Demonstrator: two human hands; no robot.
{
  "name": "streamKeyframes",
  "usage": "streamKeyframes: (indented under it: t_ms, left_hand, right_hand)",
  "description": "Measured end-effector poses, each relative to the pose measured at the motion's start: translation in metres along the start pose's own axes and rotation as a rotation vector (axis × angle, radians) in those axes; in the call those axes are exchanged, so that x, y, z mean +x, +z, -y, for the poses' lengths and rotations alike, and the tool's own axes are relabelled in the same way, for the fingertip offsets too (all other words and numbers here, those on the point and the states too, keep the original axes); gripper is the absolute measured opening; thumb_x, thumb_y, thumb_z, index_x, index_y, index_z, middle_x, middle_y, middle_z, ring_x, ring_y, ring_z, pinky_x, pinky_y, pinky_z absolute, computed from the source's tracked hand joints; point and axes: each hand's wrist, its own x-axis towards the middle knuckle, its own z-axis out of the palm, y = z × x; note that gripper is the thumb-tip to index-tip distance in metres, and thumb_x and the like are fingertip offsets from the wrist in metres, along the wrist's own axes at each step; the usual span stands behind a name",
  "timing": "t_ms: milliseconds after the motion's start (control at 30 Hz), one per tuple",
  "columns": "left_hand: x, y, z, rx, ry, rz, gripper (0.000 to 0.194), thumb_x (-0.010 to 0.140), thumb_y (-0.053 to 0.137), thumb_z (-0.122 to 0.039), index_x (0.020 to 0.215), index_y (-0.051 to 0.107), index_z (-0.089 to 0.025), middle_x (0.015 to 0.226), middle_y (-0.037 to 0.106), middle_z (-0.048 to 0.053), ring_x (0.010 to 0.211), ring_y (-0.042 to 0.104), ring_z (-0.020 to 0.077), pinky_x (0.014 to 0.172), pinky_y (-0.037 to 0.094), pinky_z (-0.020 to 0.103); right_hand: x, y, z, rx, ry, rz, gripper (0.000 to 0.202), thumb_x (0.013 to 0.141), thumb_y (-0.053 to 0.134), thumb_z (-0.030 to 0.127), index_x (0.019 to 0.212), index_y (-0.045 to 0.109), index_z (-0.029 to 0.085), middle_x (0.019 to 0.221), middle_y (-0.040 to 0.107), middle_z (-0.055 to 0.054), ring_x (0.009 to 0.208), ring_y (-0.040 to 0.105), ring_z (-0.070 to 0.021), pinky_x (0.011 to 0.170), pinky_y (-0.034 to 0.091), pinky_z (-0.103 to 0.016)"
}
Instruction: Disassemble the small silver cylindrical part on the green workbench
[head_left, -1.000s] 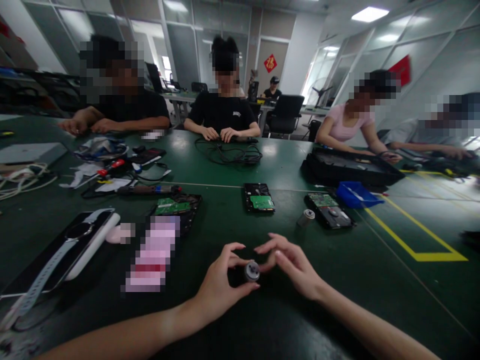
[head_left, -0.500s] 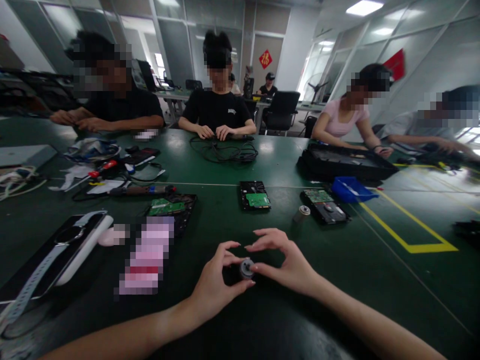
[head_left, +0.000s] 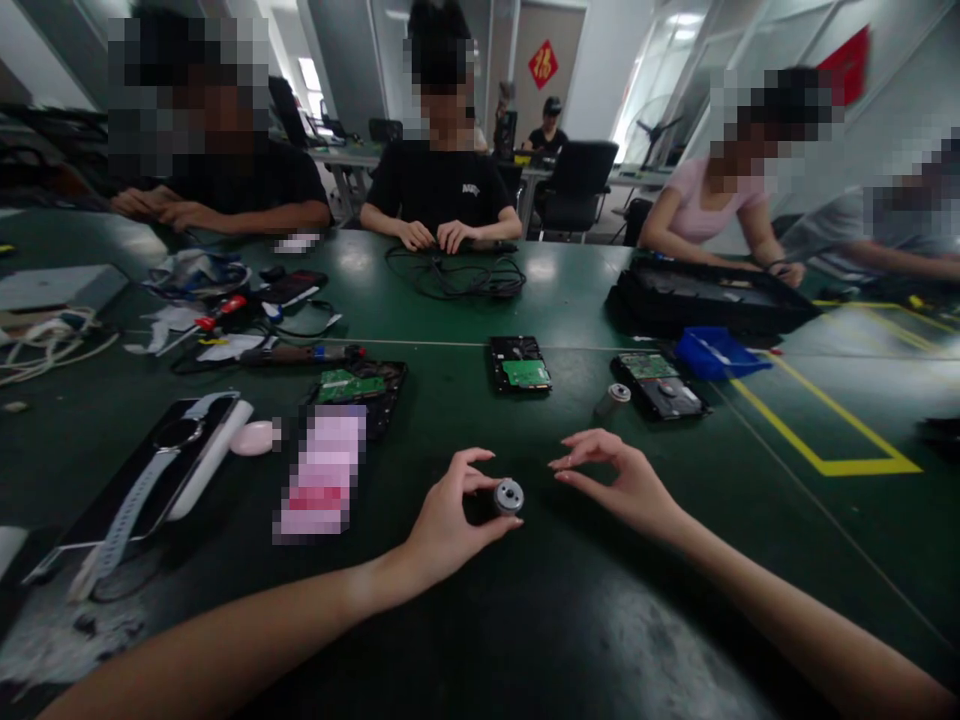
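Observation:
My left hand (head_left: 450,510) curls its thumb and fingers around a small cylindrical motor (head_left: 509,497), a grey metal piece that stands upright. Its round top, with a dark centre and small holes, faces up. Off to the right, my right hand (head_left: 626,480) hovers apart from the motor, fingers bent and thumb tip close below a fingertip. I see nothing between them. Beyond that hand a similar metal cylinder (head_left: 613,400) stands on the green table (head_left: 480,640), beside a hard drive (head_left: 661,385) with a green circuit board.
Another hard drive (head_left: 520,365) lies mid-table, and a third (head_left: 382,385) is partly behind a pink blurred item (head_left: 322,475). A watch (head_left: 178,433) rests on a dark device at left. A blue bin (head_left: 720,355) and a black tray (head_left: 705,295) are at right. Several people sit around.
My right hand has drawn away from the motor to the right, its thumb and fingertips closer together. My left hand stays around the motor. The view has tilted down slightly.

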Motion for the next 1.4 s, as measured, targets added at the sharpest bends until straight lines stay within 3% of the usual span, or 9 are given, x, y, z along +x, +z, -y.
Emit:
streamKeyframes:
  t_ms: [133,300,400,500,700,1200,1400]
  left_hand:
    - [0.0,0.001,0.003,0.001,0.018,-0.006,0.07,0.067,0.08,-0.029,0.123,0.039,-0.023,0.097,0.071,0.002,0.101,0.066,0.0235,0.096,0.047,0.041]
    - [0.0,0.002,0.007,-0.008,0.049,-0.014,0.071,0.067,0.081,-0.029,0.123,0.039,-0.024,0.097,0.072,0.002,0.102,0.066,0.0227,0.096,0.046,0.04]
    - [0.0,0.002,0.007,-0.003,0.058,-0.014,0.07,0.067,0.081,-0.029,0.122,0.039,-0.024,0.097,0.072,0.001,0.099,0.067,0.0217,0.095,0.047,0.039]
    - [0.0,0.002,0.007,0.005,0.06,-0.021,0.069,0.066,0.082,-0.028,0.121,0.04,-0.023,0.098,0.071,0.001,0.098,0.067,0.0214,0.092,0.048,0.037]
    - [-0.001,0.001,0.005,-0.012,0.073,-0.014,0.069,0.067,0.081,-0.028,0.122,0.038,-0.023,0.095,0.071,0.001,0.096,0.068,0.0213,0.089,0.05,0.036]
    - [0.001,0.002,0.009,-0.028,0.07,0.0,0.067,0.067,0.08,-0.028,0.121,0.039,-0.023,0.096,0.072,0.001,0.095,0.069,0.0219,0.09,0.05,0.037]
    - [0.0,0.002,0.008,-0.016,0.076,-0.006,0.066,0.069,0.079,-0.027,0.121,0.039,-0.023,0.098,0.072,0.002,0.099,0.068,0.0229,0.092,0.049,0.039]
  right_hand:
    - [-0.018,0.0,-0.019,-0.196,0.005,0.104,0.011,0.079,0.071,0.031,0.084,0.068,0.022,0.089,0.074,-0.004,0.105,0.061,-0.0255,0.094,0.042,-0.048]
    - [-0.024,0.006,-0.026,-0.219,0.012,0.113,0.013,0.075,0.075,0.029,0.085,0.068,0.024,0.091,0.074,-0.002,0.107,0.061,-0.0263,0.095,0.042,-0.047]
    - [-0.02,0.008,-0.017,-0.183,0.023,0.065,0.006,0.077,0.073,0.027,0.078,0.068,0.023,0.083,0.074,-0.002,0.101,0.064,-0.0256,0.093,0.043,-0.046]
    - [-0.014,0.013,0.007,-0.055,0.027,-0.017,0.01,0.078,0.073,0.03,0.078,0.067,0.022,0.086,0.073,-0.003,0.097,0.066,-0.023,0.087,0.048,-0.04]
    - [0.005,0.029,0.052,-0.065,-0.153,-0.01,0.009,0.077,0.074,0.022,0.084,0.069,0.023,0.084,0.074,0.0,0.095,0.065,-0.0194,0.091,0.043,-0.038]
    - [0.004,0.048,0.039,0.013,-0.144,-0.125,0.014,0.076,0.071,0.012,0.068,0.063,0.021,0.077,0.072,0.0,0.087,0.064,-0.0191,0.083,0.043,-0.037]
    - [0.003,0.05,0.04,0.002,-0.111,-0.055,0.011,0.077,0.072,0.017,0.07,0.064,0.021,0.079,0.072,-0.002,0.091,0.064,-0.0208,0.086,0.044,-0.04]
